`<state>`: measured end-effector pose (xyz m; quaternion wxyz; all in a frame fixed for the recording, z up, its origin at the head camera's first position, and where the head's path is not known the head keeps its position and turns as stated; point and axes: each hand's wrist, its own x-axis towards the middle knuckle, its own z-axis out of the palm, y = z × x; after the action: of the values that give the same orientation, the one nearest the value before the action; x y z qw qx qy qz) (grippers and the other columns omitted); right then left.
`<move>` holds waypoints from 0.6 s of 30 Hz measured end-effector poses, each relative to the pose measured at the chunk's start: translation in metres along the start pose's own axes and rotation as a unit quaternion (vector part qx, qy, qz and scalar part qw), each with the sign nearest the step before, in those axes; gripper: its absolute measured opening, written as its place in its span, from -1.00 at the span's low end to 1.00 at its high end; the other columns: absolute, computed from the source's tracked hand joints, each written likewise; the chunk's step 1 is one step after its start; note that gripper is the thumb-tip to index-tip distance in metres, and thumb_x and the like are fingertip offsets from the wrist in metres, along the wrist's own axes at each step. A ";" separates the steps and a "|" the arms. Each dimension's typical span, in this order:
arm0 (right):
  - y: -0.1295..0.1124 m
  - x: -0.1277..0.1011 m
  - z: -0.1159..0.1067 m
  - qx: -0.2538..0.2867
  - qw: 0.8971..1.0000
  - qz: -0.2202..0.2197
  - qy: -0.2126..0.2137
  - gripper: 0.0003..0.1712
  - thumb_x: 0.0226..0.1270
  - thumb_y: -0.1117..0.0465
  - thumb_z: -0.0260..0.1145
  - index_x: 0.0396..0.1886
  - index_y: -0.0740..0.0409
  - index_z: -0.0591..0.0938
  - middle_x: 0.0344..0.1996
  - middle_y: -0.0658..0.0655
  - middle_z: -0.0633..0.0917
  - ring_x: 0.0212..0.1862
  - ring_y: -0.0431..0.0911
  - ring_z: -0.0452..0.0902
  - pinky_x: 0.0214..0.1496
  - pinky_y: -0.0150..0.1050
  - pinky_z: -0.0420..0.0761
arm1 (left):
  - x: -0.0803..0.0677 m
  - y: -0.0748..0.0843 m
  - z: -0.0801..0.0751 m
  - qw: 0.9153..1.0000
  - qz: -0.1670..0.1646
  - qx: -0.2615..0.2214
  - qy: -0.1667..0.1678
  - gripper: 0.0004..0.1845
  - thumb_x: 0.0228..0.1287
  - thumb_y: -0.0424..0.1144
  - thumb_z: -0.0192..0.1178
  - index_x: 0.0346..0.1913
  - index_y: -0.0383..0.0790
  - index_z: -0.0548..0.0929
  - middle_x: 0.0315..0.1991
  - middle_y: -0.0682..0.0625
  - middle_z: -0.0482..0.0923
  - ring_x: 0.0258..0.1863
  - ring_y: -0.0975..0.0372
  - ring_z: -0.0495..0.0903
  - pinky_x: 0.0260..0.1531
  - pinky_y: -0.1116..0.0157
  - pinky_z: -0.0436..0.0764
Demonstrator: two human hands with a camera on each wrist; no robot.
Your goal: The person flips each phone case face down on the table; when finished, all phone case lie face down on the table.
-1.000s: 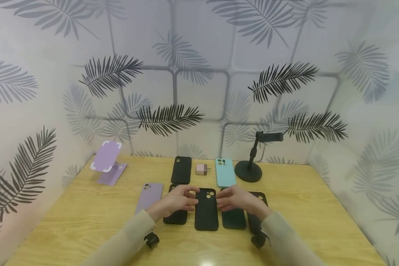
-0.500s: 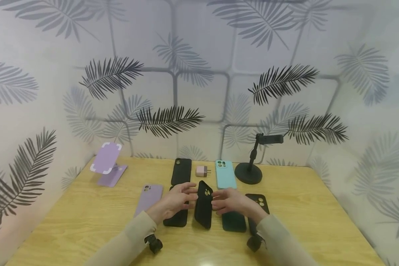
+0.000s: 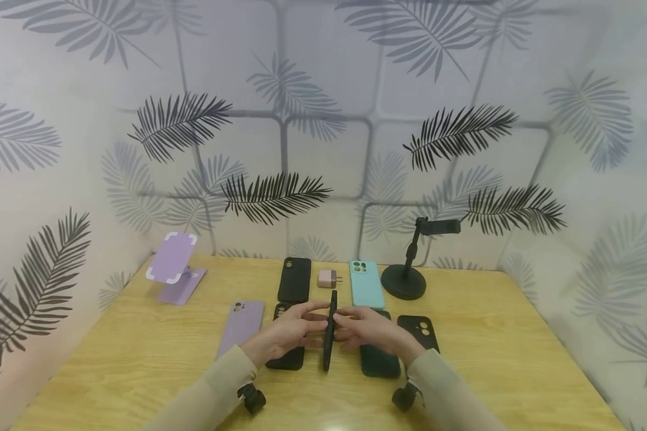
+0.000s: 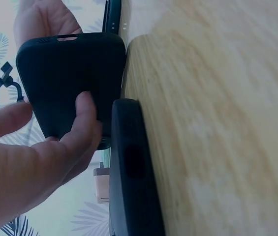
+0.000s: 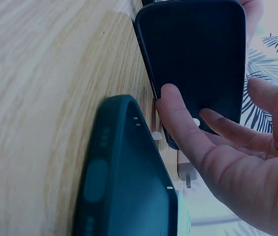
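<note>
A black phone case (image 3: 329, 330) is held on edge above the bench (image 3: 140, 371), pinched between left hand (image 3: 288, 331) and right hand (image 3: 374, 331); judged light, flexible, best gripped by its long sides.

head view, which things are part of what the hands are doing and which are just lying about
In hand:
- black phone case, stood on edge
- left hand and right hand, both with a grip on it

Lying about:
- purple case
- teal case
- black case by the wall
- dark green case
- pink charger
- purple stand
- black stand
</note>
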<state>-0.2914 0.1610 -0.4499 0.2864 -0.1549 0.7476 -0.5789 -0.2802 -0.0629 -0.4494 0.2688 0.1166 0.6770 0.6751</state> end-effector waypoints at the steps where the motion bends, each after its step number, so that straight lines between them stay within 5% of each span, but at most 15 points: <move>1: 0.000 0.000 0.001 0.004 1.000 0.001 -0.001 -0.16 0.52 -0.10 0.09 0.47 0.44 0.14 0.26 0.44 0.50 0.21 0.21 0.55 0.10 0.01 0.67 | 0.000 -0.001 0.000 1.000 -0.002 0.007 -0.004 -0.41 0.47 -0.32 0.09 0.49 -0.17 0.21 0.34 -0.35 0.29 0.22 -0.06 0.49 0.11 -0.01 0.61; 10: 0.000 -0.001 0.002 0.027 1.000 0.005 -0.006 -0.15 0.48 -0.08 0.16 0.47 0.41 0.14 0.16 0.39 0.60 0.15 0.16 0.61 0.08 0.02 0.67 | -0.002 0.000 0.002 0.999 -0.008 0.039 -0.028 -0.34 0.43 -0.33 0.13 0.52 -0.18 0.18 0.45 -0.42 0.09 0.41 -0.20 0.23 0.15 -0.08 0.57; 18: 0.002 0.000 0.001 0.021 1.000 -0.005 0.002 -0.27 0.47 0.03 0.22 0.45 0.33 0.26 0.07 0.35 0.67 -0.01 0.08 0.69 0.05 0.00 0.69 | -0.002 0.000 0.003 0.998 -0.005 0.058 -0.028 -0.33 0.41 -0.30 0.17 0.51 -0.21 0.17 0.44 -0.40 0.16 0.31 -0.12 0.41 0.14 -0.11 0.56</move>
<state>-0.2904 0.1609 -0.4517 0.2849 -0.1511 0.7353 -0.5961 -0.2771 -0.0609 -0.4492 0.2838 0.1477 0.7081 0.6295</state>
